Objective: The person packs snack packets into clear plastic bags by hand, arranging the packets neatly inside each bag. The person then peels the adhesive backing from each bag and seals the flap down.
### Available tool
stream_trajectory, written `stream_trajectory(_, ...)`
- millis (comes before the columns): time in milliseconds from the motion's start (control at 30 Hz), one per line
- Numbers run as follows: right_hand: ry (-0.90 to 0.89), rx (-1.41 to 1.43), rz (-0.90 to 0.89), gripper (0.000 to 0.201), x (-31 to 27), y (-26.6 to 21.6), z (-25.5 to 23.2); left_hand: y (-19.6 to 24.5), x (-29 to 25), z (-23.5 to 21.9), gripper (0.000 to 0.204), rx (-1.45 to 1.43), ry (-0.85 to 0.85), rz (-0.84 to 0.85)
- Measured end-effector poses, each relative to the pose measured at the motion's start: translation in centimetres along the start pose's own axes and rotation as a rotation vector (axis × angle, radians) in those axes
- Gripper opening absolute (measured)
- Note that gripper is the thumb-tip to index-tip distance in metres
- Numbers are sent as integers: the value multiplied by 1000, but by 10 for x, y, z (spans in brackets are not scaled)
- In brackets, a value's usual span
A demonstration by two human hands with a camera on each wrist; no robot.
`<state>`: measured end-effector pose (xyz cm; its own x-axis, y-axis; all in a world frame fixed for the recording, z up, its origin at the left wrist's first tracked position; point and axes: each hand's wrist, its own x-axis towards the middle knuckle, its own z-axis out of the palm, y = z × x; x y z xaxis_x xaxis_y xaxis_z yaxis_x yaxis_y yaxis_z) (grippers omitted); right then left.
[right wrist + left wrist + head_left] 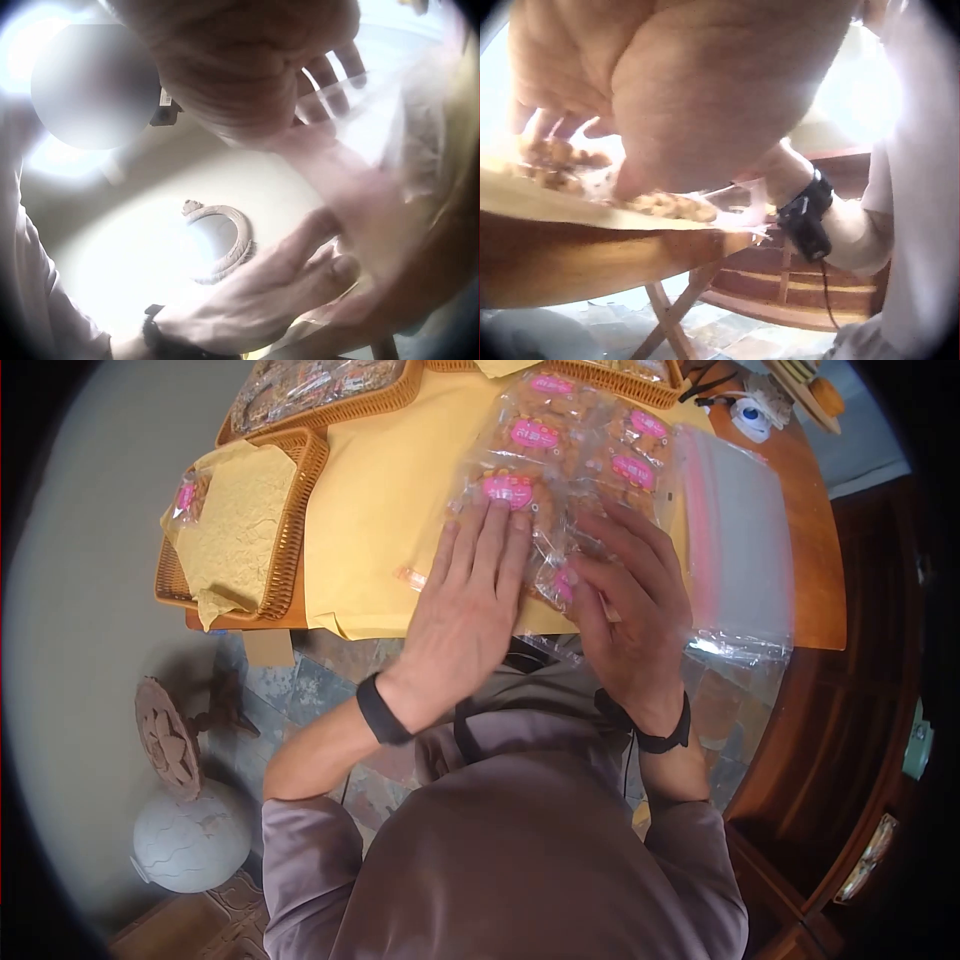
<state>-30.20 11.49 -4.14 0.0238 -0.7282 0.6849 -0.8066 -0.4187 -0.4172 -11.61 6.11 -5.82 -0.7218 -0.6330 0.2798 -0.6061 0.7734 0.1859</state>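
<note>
Several clear packets of brown snack pieces with pink labels (535, 433) lie in rows inside a large clear plastic bag on yellow paper (375, 510). My left hand (465, 605) rests flat on the near left packets, fingers straight and pointing away from me. At the bag's near right part, my right hand (640, 615) has bent fingers, its thumb and index fingertip close together at the clear film beside a pink label (563, 585). Clear film (390, 195) also overlaps the right thumb in the right wrist view.
A pile of flat clear bags (745, 550) with pink edges lies right of the packets on the wooden table (820, 575). Wicker baskets stand at left (290, 530) and back left (345, 412). A small white round item (750, 422) sits at the back right.
</note>
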Motion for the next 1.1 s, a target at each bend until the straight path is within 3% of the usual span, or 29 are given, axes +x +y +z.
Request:
stream_trajectory(33,19,22,12,15,-1,2,1,-8,2,0,79,-3,-3,44)
stream_trajectory(200,20,42,29,15,-4,5,-1,-24,1,-9,96,4,-59,38)
stream_trajectory(300,33,54,41,15,-1,6,-1,-6,-9,-10,89,-1,-26,10)
stream_trajectory(367,54,75,30,16,0,7,-3,1,-15,-5,76,209,-14,252)
stream_trajectory(400,48,73,31,16,0,8,-4,2,-13,-3,76,203,-13,250)
stream_trajectory(467,17,136,20,18,1,8,-5,4,-6,-4,65,171,-175,375)
stream_trajectory(567,41,148,-14,20,1,8,-3,1,13,3,61,84,-24,273)
stream_trajectory(667,52,203,52,21,-4,5,0,-2,25,11,61,-21,20,253)
stream_trajectory(800,28,192,70,23,-7,-1,-1,-3,35,19,60,38,41,244)
stream_trajectory(867,29,192,40,25,-12,-2,5,0,41,25,60,103,122,157)
stream_trajectory(1000,-29,111,30,26,-16,-3,5,7,46,32,61,29,170,142)
stream_trajectory(1100,49,80,22,27,-19,1,7,-4,43,35,63,-69,143,206)
